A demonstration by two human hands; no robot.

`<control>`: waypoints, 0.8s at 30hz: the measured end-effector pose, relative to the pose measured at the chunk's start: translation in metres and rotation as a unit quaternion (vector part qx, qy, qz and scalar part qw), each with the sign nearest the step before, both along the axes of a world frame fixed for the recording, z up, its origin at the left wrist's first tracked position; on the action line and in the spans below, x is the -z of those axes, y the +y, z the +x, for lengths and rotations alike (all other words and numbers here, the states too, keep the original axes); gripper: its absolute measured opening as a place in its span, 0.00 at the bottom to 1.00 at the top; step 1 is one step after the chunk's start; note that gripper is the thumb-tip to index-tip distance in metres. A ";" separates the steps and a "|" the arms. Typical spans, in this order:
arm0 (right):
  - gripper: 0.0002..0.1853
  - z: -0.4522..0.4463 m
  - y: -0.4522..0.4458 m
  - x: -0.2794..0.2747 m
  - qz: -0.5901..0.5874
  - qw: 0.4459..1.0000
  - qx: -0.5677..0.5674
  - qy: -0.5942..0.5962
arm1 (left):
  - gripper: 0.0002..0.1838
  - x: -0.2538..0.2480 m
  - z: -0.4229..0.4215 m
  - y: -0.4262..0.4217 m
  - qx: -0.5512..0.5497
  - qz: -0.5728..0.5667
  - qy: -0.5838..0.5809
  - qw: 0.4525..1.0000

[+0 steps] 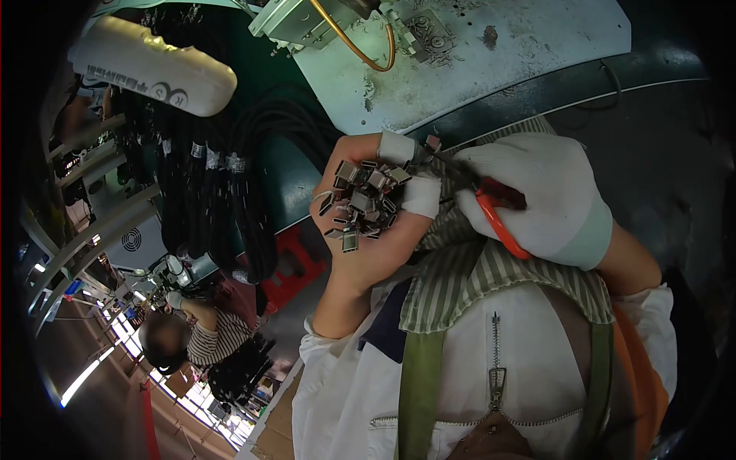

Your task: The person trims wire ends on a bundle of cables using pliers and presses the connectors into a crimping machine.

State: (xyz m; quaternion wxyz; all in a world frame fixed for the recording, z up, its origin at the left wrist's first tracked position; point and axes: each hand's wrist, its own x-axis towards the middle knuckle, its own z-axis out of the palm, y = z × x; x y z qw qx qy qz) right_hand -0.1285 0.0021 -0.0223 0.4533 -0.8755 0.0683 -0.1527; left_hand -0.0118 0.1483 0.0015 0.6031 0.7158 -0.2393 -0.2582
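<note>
Left hand [387, 249] bare apart from white wraps on the digits, fingers clenched round a bunch of metal connectors [360, 201], open ends pointing various ways. One single connector [433, 143] sticks out by the wrapped fingertips, apart from the bunch. Right hand [544, 192] in a white glove, fingers closed on red-handled pliers [497, 226], dark nose pointing at that single connector; can't tell if they touch. Both hands are above the person's lap, just off the edge of the green worktop [295, 188]. Pale plate [460, 84] beyond the hands, with a machine part and a curved copper-colored tube [376, 61]. Black cables [257, 222] bundled to the left. Co-worker in striped top [218, 337] further off, lower left.
</note>
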 end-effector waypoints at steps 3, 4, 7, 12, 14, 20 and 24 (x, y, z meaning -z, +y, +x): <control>0.15 -0.001 0.001 -0.001 -0.094 0.995 0.026 -0.013 | 0.16 0.000 0.003 0.002 0.035 0.043 -0.055 0.997; 0.15 -0.003 0.002 -0.001 -0.095 0.995 0.027 -0.012 | 0.17 0.001 0.004 0.002 0.047 0.047 -0.068 0.995; 0.15 -0.008 0.004 -0.001 -0.102 0.995 0.022 -0.002 | 0.17 0.002 -0.001 -0.003 0.034 0.044 -0.060 0.997; 0.10 -0.010 0.007 -0.009 0.140 0.989 0.004 0.053 | 0.19 0.001 -0.008 -0.008 -0.008 0.030 -0.051 0.998; 0.10 -0.009 0.008 -0.011 0.175 0.982 0.009 0.067 | 0.17 0.001 -0.009 -0.011 -0.025 0.021 -0.028 0.999; 0.11 0.005 0.016 0.006 0.116 0.990 0.074 0.021 | 0.12 0.015 0.001 -0.001 -0.024 0.028 0.041 0.998; 0.11 0.010 0.018 0.014 -0.047 0.993 0.111 -0.020 | 0.09 0.011 0.007 -0.004 -0.015 0.067 0.088 0.994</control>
